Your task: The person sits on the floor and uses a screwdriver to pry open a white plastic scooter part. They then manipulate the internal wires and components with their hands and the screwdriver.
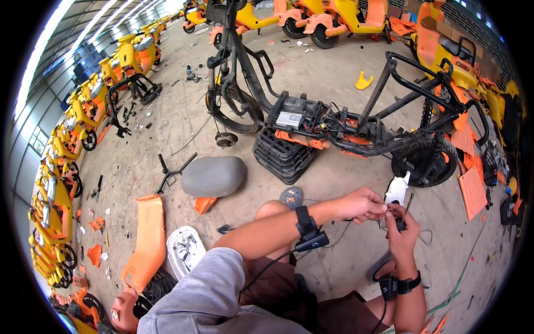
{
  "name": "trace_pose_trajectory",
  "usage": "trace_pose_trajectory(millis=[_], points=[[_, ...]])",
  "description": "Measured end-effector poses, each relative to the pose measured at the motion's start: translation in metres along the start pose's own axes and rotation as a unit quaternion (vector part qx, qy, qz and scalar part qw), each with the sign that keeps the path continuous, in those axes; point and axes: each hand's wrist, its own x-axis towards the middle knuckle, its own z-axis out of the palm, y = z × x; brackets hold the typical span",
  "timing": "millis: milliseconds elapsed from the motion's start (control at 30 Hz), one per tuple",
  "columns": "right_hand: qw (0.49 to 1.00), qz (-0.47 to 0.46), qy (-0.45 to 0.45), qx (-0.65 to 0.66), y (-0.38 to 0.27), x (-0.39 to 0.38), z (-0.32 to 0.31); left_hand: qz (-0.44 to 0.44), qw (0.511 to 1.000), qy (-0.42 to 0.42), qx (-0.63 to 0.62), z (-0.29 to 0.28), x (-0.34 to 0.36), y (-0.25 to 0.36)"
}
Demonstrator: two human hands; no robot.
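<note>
In front of me, my left hand (362, 205) and my right hand (403, 229) meet at the fingertips. The left fingers are pinched on something too small to make out, right beside a white plastic part (396, 191). Which hand bears the white part is hidden by the fingers. My right hand is closed around a screwdriver (410, 204), its thin dark shaft pointing up, while thumb and forefinger reach toward the left fingertips. Beyond the hands, a stripped black scooter frame (378, 146) rests on an upturned black crate (285, 158).
A grey seat (214, 176), a long orange panel (147, 239) and a white tray-like part (186, 250) lie at my left. Yellow scooters (80, 111) stand in a row along the left wall. Orange panels (471, 189) are heaped at the right. Small scraps litter the concrete.
</note>
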Motion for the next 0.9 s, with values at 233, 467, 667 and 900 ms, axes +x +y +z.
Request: trace_pose_trajectory(millis=[233, 467, 667, 900], points=[[1.0, 0.025, -0.009, 0.007, -0.009, -0.001, 0.001, 0.003, 1.0, 0.001, -0.002, 0.0, -0.001, -0.001], [1.0, 0.022, -0.006, 0.0, -0.009, 0.0, 0.0, 0.0, 1.0, 0.002, -0.001, 0.0, 0.001, -0.002], [1.0, 0.025, -0.007, 0.004, -0.01, 0.0, -0.001, 0.006, 1.0, -0.001, -0.001, 0.0, 0.001, -0.002], [1.0, 0.021, -0.004, 0.001, -0.006, 0.0, -0.001, 0.003, 1.0, -0.001, -0.001, 0.001, 0.0, 0.0]])
